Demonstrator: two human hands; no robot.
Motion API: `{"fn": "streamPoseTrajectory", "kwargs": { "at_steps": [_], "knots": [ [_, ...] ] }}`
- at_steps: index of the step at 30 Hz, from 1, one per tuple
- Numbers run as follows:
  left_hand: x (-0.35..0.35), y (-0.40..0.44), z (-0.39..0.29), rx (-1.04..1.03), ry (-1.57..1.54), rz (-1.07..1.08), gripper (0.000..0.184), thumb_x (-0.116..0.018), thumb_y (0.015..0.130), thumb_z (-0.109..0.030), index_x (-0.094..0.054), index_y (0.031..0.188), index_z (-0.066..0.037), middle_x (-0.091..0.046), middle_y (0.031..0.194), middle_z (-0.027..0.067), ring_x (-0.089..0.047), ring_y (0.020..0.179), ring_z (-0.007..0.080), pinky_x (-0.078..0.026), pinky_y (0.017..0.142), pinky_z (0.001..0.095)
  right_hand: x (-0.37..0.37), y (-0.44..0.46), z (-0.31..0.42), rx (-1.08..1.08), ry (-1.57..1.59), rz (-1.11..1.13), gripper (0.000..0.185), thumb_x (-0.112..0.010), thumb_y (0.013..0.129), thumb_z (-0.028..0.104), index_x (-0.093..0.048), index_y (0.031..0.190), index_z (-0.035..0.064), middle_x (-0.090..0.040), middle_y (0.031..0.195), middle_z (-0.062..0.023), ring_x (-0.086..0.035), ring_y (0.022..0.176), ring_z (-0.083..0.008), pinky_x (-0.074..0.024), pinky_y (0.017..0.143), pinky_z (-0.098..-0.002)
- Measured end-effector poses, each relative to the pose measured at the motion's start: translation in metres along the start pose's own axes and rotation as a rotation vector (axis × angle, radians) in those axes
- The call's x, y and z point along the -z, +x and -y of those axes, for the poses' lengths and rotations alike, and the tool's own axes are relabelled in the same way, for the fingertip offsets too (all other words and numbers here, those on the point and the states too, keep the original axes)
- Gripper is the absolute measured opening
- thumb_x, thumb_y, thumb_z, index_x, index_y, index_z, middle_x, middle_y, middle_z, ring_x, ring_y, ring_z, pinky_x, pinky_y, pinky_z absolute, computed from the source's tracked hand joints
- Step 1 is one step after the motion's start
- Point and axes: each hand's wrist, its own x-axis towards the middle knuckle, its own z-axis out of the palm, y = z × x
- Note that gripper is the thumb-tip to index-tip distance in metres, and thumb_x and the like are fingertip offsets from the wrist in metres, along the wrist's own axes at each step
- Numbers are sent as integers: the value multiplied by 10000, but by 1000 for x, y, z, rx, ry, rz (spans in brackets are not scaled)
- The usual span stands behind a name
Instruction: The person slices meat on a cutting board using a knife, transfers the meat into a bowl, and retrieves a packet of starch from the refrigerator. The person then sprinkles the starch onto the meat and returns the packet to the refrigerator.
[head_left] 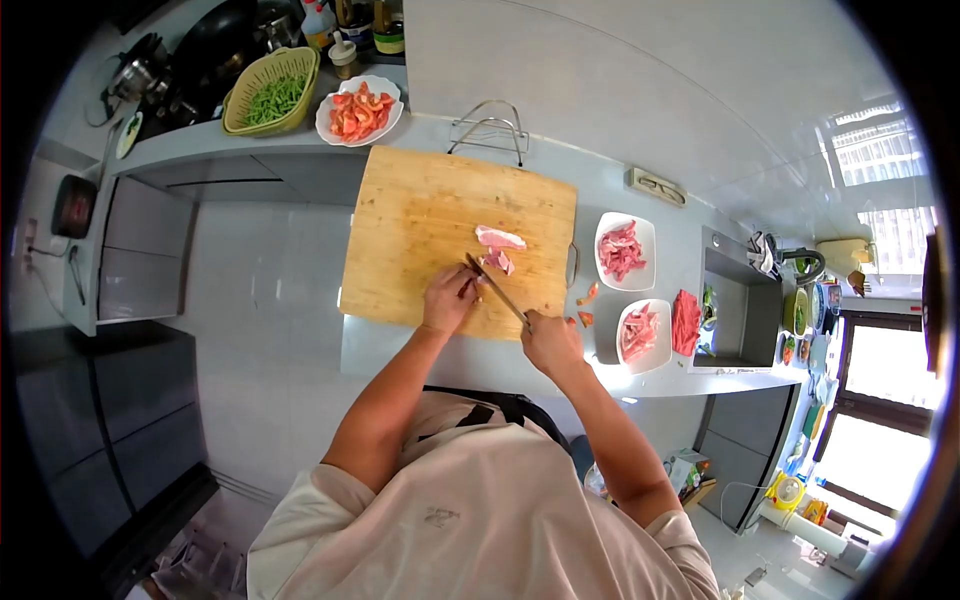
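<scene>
My right hand [553, 343] is closed round the handle of a kitchen knife [500, 293], its blade pointing up and left across the cutting board [410, 215]. Curled at the blade's left side is my left hand [452, 298], its fingertips pinching a small piece of meat against the wood; most of that piece is hidden. Just beyond the blade lie cut bits of meat [498, 261]. A longer pale-pink strip of meat [499, 237] rests above them, apart from both hands.
Right of the board stand two white bowls of sliced meat [655, 255] [625, 361], a red cloth [686, 318] and the sink [745, 355]. A plate of cut tomatoes [398, 112], a basket of green beans [240, 118] and a wire rack [487, 122] are along the back.
</scene>
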Motion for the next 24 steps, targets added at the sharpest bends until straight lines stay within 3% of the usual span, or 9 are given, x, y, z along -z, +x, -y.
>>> {"fn": "streamPoseTrajectory", "kwargs": {
  "at_steps": [6, 9, 15, 22, 24],
  "knots": [
    [4, 5, -3, -7, 14, 35, 175, -736, 830, -62, -754, 1003, -47, -733, 1048, 111, -679, 971, 337, -569, 856, 434, -24, 57, 32, 72, 22, -95, 288, -540, 984, 270, -682, 1157, 88, -738, 1002, -264, -715, 981, -459, -557, 876, -577],
    [4, 4, -5, -11, 8, 28, 183, -738, 838, -65, -756, 1019, -52, -731, 1062, 102, -677, 983, 331, -570, 871, 427, -25, 50, 18, 116, -34, -65, 271, -517, 990, 239, -664, 1161, 89, -741, 1034, -279, -723, 1011, -447, -566, 888, -563],
    [7, -2, -1, 38, -118, 15, 160, -736, 880, -69, -758, 1039, -61, -737, 1083, 97, -688, 1015, 318, -575, 886, 415, -34, 17, -33, 21, 176, -178, 286, -625, 950, 300, -702, 1149, 110, -733, 945, -264, -707, 922, -473, -560, 838, -563],
    [2, -6, 0, 61, -32, -12, 163, -743, 881, -65, -764, 1043, -67, -731, 1076, 97, -686, 1007, 310, -578, 875, 414, -21, -4, -20, 68, 91, -229, 255, -651, 945, 281, -720, 1117, 106, -727, 822, -237, -718, 840, -455, -576, 792, -548],
    [4, -5, -1, 50, 5, -13, 174, -743, 875, -54, -764, 1047, -65, -728, 1071, 104, -686, 994, 318, -579, 862, 418, -18, -7, -18, 62, 62, -192, 262, -622, 964, 291, -710, 1144, 123, -739, 868, -234, -727, 853, -445, -577, 797, -550]
  ]
}}
